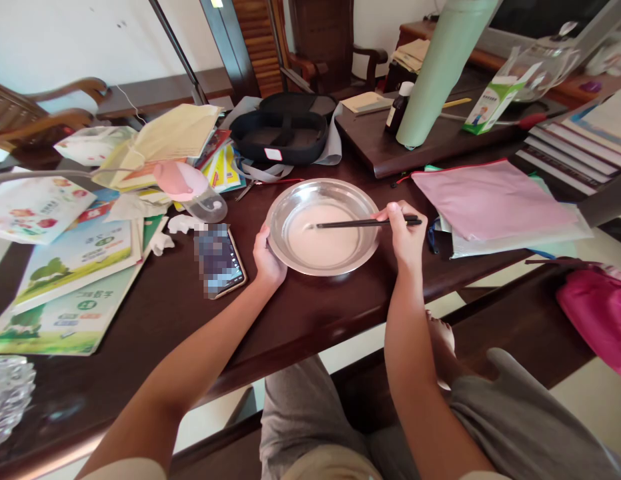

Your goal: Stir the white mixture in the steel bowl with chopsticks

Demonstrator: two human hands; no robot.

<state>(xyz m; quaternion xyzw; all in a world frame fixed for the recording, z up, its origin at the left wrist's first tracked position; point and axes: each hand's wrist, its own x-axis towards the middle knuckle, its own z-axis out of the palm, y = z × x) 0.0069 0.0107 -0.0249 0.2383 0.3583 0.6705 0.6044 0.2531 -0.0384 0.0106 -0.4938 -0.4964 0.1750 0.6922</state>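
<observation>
A shiny metal bowl (290,203) with pale batter-like liquid in it sits on the dark wooden table (310,313). My left hand (267,259) grips the bowl's near left rim. My right hand (404,233) is closed on a pair of black chopsticks (355,224) at the bowl's right side. The chopsticks lie nearly level, and their tips reach into the liquid at the left of the bowl's middle.
A phone (220,260) lies just left of the bowl. Picture books (70,267) and papers pile up at the left. A black case (280,133) stands behind the bowl, a pink pouch (490,200) at the right, a green roll (440,73) behind that.
</observation>
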